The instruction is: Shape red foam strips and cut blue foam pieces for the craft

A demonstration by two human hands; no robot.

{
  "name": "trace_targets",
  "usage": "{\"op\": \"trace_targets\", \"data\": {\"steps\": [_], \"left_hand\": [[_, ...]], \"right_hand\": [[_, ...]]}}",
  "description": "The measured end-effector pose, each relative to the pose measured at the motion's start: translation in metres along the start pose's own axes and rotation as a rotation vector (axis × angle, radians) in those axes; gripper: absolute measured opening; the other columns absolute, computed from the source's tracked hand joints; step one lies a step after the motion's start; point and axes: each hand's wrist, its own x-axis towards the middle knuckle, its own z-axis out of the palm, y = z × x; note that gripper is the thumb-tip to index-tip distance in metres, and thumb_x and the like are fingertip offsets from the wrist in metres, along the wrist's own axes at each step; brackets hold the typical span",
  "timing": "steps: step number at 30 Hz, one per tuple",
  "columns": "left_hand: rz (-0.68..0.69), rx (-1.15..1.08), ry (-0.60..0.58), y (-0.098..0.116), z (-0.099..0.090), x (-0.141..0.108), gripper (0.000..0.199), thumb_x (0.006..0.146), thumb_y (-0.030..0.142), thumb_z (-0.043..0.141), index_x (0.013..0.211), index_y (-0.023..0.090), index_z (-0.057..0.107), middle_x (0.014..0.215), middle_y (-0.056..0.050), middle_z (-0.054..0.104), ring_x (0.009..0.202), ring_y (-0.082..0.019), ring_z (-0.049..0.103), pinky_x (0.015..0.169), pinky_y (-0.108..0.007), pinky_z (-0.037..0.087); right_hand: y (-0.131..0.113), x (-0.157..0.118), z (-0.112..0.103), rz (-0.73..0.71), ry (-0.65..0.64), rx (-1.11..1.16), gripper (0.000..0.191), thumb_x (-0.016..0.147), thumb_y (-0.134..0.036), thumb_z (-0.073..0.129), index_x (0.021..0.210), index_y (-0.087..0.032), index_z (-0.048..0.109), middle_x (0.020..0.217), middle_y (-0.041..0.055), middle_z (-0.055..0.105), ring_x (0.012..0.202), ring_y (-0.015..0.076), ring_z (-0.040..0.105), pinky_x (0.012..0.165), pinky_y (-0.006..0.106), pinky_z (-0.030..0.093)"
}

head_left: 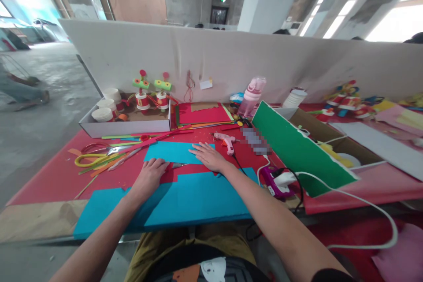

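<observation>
A strip of blue paper [170, 150] lies crosswise on the red-covered table. My right hand [207, 157] rests flat on its right end, fingers spread. At the strip's lower left edge is my left hand [153, 172], its fingers bent and pressed together on the paper; their undersides are hidden. A thin grey tool with a pointed tip [178, 165] lies just right of the left fingers, its kind unclear. Larger blue sheets [205, 198] spread along the front edge under my forearms. A pink glue gun [225, 140] sits beyond my right hand.
Yellow-handled scissors [95, 158] and paper strips lie left. Behind them, a white box [128, 128] holds cups and two paper-cup figures. A purple power strip [279, 185] with cables, a green board [297, 150] and a pink bottle [254, 97] stand right. A white partition [231, 53] runs behind.
</observation>
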Motion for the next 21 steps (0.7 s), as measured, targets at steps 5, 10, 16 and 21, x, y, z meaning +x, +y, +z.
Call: {"op": "trace_targets", "data": {"steps": [5,10,16,21], "left_hand": [[-0.003,-0.019,0.008,0.008,0.001,0.005,0.04,0.091,0.016,0.036,0.126,0.02,0.057,0.113,-0.013,0.056,0.102,-0.026,0.047,0.084,-0.04,0.039],[0.006,-0.003,0.011,0.013,0.0,0.005,0.042,0.091,0.013,0.036,0.127,0.022,0.056,0.113,-0.012,0.057,0.1,-0.026,0.048,0.084,-0.039,0.039],[0.021,-0.011,0.02,0.021,0.0,0.013,0.04,0.09,0.015,0.038,0.124,0.02,0.058,0.114,-0.014,0.057,0.102,-0.028,0.048,0.082,-0.041,0.039],[0.032,0.002,0.005,0.024,-0.001,0.012,0.042,0.089,0.011,0.036,0.124,0.019,0.058,0.115,-0.013,0.057,0.101,-0.027,0.048,0.083,-0.041,0.039]], "right_hand": [[0.0,0.0,0.001,-0.001,0.008,-0.01,0.044,0.1,-0.034,0.027,0.143,-0.032,0.038,0.152,-0.0015,0.032,0.142,0.0223,0.024,0.115,0.047,0.019],[0.002,0.001,0.004,-0.009,0.016,-0.029,0.044,0.1,-0.034,0.027,0.143,-0.032,0.038,0.152,-0.0016,0.033,0.141,0.023,0.025,0.115,0.047,0.019],[0.001,-0.001,0.003,-0.007,0.029,-0.025,0.044,0.1,-0.034,0.027,0.143,-0.03,0.039,0.152,-0.0008,0.033,0.141,0.0231,0.025,0.116,0.046,0.019],[0.002,0.0,0.005,-0.02,0.044,-0.017,0.044,0.1,-0.035,0.026,0.142,-0.032,0.039,0.152,-0.0011,0.033,0.141,0.0228,0.026,0.115,0.047,0.02]]}}
